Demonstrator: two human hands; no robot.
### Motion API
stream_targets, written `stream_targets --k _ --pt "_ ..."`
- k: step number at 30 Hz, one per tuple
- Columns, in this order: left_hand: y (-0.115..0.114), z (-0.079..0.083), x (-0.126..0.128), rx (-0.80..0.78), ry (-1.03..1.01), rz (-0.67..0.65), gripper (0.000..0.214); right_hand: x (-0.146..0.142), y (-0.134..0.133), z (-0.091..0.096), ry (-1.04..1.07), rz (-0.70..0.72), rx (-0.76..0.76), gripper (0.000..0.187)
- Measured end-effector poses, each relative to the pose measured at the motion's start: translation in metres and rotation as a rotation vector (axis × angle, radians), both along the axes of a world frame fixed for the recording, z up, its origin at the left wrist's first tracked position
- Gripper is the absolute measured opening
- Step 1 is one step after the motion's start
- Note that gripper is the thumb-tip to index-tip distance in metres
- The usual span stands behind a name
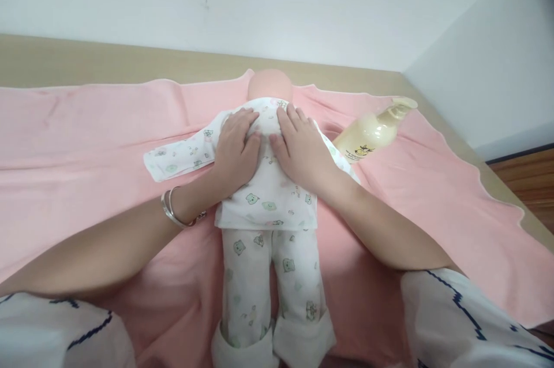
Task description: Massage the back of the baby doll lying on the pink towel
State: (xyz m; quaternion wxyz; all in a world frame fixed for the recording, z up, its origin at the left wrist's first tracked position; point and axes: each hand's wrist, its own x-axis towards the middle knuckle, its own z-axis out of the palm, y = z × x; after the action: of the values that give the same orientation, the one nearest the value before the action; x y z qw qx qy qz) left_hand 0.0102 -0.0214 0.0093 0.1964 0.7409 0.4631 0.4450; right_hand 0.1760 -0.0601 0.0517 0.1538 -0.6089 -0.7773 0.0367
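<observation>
While I watch through the head camera, the pink towel [86,137] fills the left of my view, spread flat over a pale wooden surface [108,62]. The doll's empty-looking sleeve [177,157] lies stretched out to the left on it. Next comes a silver bangle [171,209] on my operator's wrist. Above it the left hand [236,149] lies palm down on the upper torso of the doll [270,201], fingers straight and slightly fanned, gripping nothing.

The doll lies lengthwise in the middle of the towel, its head [270,84] at the far end and its legs toward me. As I read it, the dressing is done: the printed top is pulled down to the waist, and the matching trousers [268,276] are on with their cuffs turned up. I cannot tell whether the doll faces up or down.

The right hand [303,146] mirrors the left, flat on the torso just beside it, thumbs nearly meeting, fingers extended and closed on nothing. Both hands only press or smooth the cloth.

Further right, a cream pump bottle [372,134] lies on its side on the towel, close to the doll's shoulder and apart from both hands. I judge it untouched at this point.
</observation>
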Motion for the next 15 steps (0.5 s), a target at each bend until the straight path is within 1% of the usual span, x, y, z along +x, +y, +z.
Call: stream_targets --k 1,3,5,7,9,12,15 --pt "0.000 0.000 0.000 0.003 -0.002 -0.004 0.040 -0.009 -0.011 0.000 -0.026 -0.005 0.024 0.068" --pt "0.000 0.000 0.000 0.010 -0.008 -0.015 0.041 -0.023 -0.031 -0.001 -0.055 0.057 0.096 0.066" --pt "0.000 0.000 -0.001 0.013 -0.011 -0.018 0.044 -0.029 -0.038 -0.001 -0.051 0.127 0.125 0.063" --pt "0.000 0.000 -0.001 0.004 -0.002 -0.007 0.045 -0.025 -0.030 -0.001 -0.021 0.178 0.086 0.061" --pt "0.000 0.001 0.000 -0.007 0.028 0.005 0.044 -0.013 -0.012 0.000 0.021 0.183 0.009 0.060" --pt "-0.002 0.003 0.001 -0.015 0.067 0.016 0.044 0.006 0.014 0.000 0.071 0.097 -0.054 0.062" --pt "-0.003 0.005 0.002 -0.027 0.066 0.020 0.046 0.012 0.022 0.001 0.050 0.046 -0.037 0.067"
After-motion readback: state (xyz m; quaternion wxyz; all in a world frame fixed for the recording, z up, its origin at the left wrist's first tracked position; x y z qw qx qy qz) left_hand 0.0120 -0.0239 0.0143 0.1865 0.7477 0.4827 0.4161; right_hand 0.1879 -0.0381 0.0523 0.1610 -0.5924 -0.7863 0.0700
